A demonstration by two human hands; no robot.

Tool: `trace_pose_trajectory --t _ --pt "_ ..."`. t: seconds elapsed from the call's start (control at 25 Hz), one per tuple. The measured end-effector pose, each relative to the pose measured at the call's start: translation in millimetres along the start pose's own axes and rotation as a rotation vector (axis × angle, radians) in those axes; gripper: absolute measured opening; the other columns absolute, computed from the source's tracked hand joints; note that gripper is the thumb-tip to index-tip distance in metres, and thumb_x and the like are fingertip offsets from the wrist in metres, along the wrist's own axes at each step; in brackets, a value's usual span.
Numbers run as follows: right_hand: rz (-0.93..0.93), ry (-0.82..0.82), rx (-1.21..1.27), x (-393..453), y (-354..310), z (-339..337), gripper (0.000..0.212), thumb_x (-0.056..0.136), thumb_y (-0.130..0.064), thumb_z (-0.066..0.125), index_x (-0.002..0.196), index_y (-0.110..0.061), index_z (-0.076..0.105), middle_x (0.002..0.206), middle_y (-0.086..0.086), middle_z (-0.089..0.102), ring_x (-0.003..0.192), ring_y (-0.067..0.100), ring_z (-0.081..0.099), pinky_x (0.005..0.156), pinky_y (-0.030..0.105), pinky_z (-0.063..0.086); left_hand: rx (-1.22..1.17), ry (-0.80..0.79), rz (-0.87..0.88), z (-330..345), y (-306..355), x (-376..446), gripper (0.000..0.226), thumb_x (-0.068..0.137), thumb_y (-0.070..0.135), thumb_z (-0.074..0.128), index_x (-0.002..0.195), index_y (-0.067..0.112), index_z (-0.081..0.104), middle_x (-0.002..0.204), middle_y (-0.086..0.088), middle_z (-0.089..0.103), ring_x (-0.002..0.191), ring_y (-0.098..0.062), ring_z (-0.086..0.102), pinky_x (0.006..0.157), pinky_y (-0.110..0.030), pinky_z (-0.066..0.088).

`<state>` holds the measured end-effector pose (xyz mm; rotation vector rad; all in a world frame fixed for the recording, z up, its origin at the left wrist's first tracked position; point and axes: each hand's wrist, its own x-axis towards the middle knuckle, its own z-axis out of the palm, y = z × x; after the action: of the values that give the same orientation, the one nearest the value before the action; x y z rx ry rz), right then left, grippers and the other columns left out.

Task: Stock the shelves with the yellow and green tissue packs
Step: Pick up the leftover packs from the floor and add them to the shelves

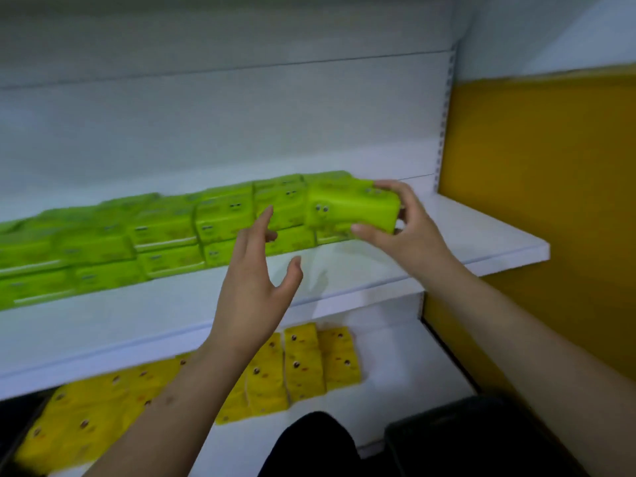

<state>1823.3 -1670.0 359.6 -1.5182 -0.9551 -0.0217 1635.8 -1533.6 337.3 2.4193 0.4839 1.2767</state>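
Here, right hand (pixel 399 218) gripping green pack (pixel 351 208) — row's end, bare shelf (pixel 481 235) beside

green tissue packs (pixel 165 232): super bright lime green, little dark cartoon eyes printed on the fronts, pale stripe along some edges
held green pack (pixel 351 210): same lime, googly-looking eyes on the end
yellow tissue packs (pixel 303 363): warm yellow, small dark eye dots plus faint orange specks
shelves (pixel 447 235): plain white
side panel (pixel 537 187): mustard orange-yellow
back wall (pixel 223 115): white-grey
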Motion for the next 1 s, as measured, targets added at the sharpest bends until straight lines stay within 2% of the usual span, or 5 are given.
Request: trace_pose_trajectory --t 0.2,0.44,0.56,0.84,1.0 --pt "0.151 0.289 -0.097 65.9 76.6 -62.9 0.07 0.069 -0.048 0.081 0.128 -0.031 0.048 0.131 0.006 0.047 0.112 0.017 0.052 0.093 0.031 0.047 0.344 -0.065 0.138 91.7 -18.4 66.6 0.065 0.086 0.036 0.047 0.147 0.017 0.037 0.138 -0.015 0.043 0.13 -0.034 0.037 0.105 -0.047 0.039" --pt "0.343 -0.194 -0.496 135.2 159.1 -77.9 0.097 0.068 -0.045 0.083 0.147 -0.02 0.034 0.145 0.009 0.04 0.131 0.025 0.041 0.108 0.034 0.036 0.539 -0.092 0.099 141.9 -56.7 101.2 0.067 0.083 0.043 0.041 0.148 0.026 0.037 0.151 -0.011 0.035 0.14 -0.036 0.029 0.115 -0.054 0.022" --pt "0.359 -0.24 -0.727 173.0 182.2 -68.1 0.094 0.067 -0.053 0.08 0.146 -0.025 0.038 0.139 0.019 0.043 0.126 0.032 0.045 0.103 0.029 0.037 0.582 -0.068 0.151 148.0 -74.8 94.1 0.073 0.081 0.036 0.052 0.151 0.026 0.031 0.155 -0.008 0.03 0.144 -0.033 0.025 0.118 -0.049 0.018" --pt "0.595 0.183 -0.618 215.9 189.2 9.5 0.08 0.087 -0.014 0.062 0.151 -0.01 0.015 0.142 0.024 0.03 0.127 0.04 0.042 0.1 0.037 0.04 0.504 -0.036 0.153 150.3 -76.6 96.4 0.074 0.079 0.032 0.055 0.149 0.028 0.034 0.155 -0.004 0.031 0.144 -0.03 0.024 0.119 -0.046 0.015" --pt "0.575 0.009 -0.415 211.1 181.5 33.6 0.099 0.085 -0.028 0.066 0.154 -0.01 -0.003 0.151 0.021 0.031 0.136 0.036 0.038 0.105 0.034 0.037 0.476 -0.045 0.126 146.8 -74.1 96.9 0.073 0.076 0.031 0.056 0.147 0.028 0.038 0.152 -0.003 0.035 0.142 -0.029 0.027 0.117 -0.045 0.019"
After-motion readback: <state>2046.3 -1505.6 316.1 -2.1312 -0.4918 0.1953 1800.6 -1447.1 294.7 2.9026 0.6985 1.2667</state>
